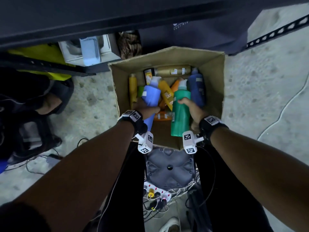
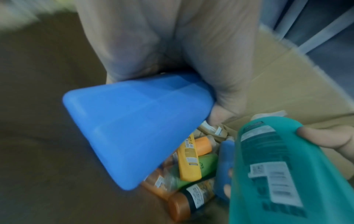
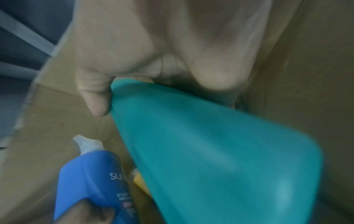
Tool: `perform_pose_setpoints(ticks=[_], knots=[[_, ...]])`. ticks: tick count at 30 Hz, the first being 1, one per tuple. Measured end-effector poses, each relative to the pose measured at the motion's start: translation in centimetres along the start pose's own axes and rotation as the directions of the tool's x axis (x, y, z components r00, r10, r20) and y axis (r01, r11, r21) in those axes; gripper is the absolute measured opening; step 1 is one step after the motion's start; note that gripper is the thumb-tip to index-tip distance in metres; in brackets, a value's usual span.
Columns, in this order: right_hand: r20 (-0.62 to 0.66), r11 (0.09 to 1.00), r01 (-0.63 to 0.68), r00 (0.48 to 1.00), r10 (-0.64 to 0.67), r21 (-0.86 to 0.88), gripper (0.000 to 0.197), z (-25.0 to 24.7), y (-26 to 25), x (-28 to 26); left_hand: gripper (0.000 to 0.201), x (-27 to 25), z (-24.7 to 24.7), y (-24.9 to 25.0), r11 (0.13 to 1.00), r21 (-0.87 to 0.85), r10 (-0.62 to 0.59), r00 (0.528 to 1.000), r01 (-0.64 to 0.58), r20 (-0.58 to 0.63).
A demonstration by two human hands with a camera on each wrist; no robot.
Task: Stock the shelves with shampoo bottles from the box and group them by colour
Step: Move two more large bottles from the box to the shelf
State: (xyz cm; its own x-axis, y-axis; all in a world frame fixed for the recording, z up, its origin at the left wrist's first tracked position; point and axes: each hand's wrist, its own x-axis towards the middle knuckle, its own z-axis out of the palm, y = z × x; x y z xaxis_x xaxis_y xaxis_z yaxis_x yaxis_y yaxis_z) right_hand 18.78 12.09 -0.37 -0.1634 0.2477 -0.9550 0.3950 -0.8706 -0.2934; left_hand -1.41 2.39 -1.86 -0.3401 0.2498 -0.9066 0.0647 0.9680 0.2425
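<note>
An open cardboard box [image 1: 212, 67] stands on the floor and holds several shampoo bottles in yellow, orange, green, gold and dark blue. My left hand [image 1: 147, 110] grips a light blue bottle [image 1: 151, 97] with a white cap, raised over the box's left half. The left wrist view shows that blue bottle [image 2: 138, 130] base-first under my palm. My right hand [image 1: 192, 108] grips a teal green bottle [image 1: 180, 113] by its upper body, over the box's right half. In the right wrist view the teal bottle [image 3: 210, 159] fills the frame and the blue bottle [image 3: 91, 178] lies beside it.
Dark shelving [image 1: 100, 17] runs along the top, with a white box [image 1: 87, 51] and yellow item [image 1: 41, 56] underneath. A dark blue bottle [image 1: 197, 87] leans at the box's right wall. A grey stool [image 1: 168, 168], power strip [image 1: 157, 193] and cables lie by my feet.
</note>
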Motion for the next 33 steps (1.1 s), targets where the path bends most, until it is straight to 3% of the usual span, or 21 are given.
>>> perform_pose_setpoints(ticks=[2, 7, 9, 12, 15, 18, 23, 27, 30, 33], knots=[[-0.004, 1.0, 0.002, 1.0, -0.002, -0.015, 0.069, 0.2, -0.3, -2.0, 0.071, -2.1, -0.2, -0.2, 0.999, -0.04, -0.008, 1.0, 0.008, -0.002], [-0.096, 0.998, 0.057, 0.994, -0.058, -0.008, 0.1, -0.5, -1.8, -6.0, 0.064, -8.2, -1.5, 0.5, 0.999, -0.036, 0.012, 1.0, -0.012, 0.007], [-0.11, 0.998, 0.046, 0.993, -0.042, 0.042, 0.093, -0.7, -2.2, -7.9, 0.075, -11.0, -2.3, 0.6, 0.999, -0.04, 0.005, 1.0, -0.005, 0.007], [-0.067, 0.993, 0.051, 0.997, -0.044, 0.105, 0.06, -1.2, -3.5, -11.4, 0.092, -14.7, -2.9, 1.5, 0.999, -0.053, 0.0, 0.998, 0.004, 0.061], [-0.062, 0.995, 0.095, 0.994, -0.093, 0.035, 0.052, -1.1, -4.5, -15.3, 0.089, -17.9, -4.0, 2.1, 0.997, -0.07, 0.027, 0.996, -0.021, 0.09], [-0.092, 0.992, 0.127, 0.988, -0.126, 0.002, 0.048, -1.0, -5.6, -19.0, 0.102, -21.3, -5.2, 3.0, 0.999, -0.035, 0.019, 0.996, -0.016, 0.082], [-0.142, 0.984, 0.165, 0.978, -0.155, 0.061, 0.024, -0.6, -5.8, -24.6, 0.091, -26.1, -6.9, 4.8, 0.989, -0.131, 0.081, 0.995, -0.073, 0.063], [-0.131, 0.975, 0.178, 0.978, -0.161, 0.132, 0.021, -0.4, -5.8, -28.6, 0.071, -29.5, -8.0, 5.9, 0.978, -0.186, 0.106, 0.993, -0.096, 0.046], [-0.105, 0.973, 0.172, 0.982, -0.157, 0.155, 0.021, -0.5, -5.9, -31.2, 0.074, -32.0, -8.7, 6.8, 0.973, -0.194, 0.134, 0.99, -0.125, 0.034], [-0.053, 0.975, 0.175, 0.984, -0.169, 0.134, 0.034, -0.5, -6.4, -33.2, 0.072, -34.2, -9.1, 7.3, 0.961, -0.217, 0.18, 0.983, -0.171, 0.024]])
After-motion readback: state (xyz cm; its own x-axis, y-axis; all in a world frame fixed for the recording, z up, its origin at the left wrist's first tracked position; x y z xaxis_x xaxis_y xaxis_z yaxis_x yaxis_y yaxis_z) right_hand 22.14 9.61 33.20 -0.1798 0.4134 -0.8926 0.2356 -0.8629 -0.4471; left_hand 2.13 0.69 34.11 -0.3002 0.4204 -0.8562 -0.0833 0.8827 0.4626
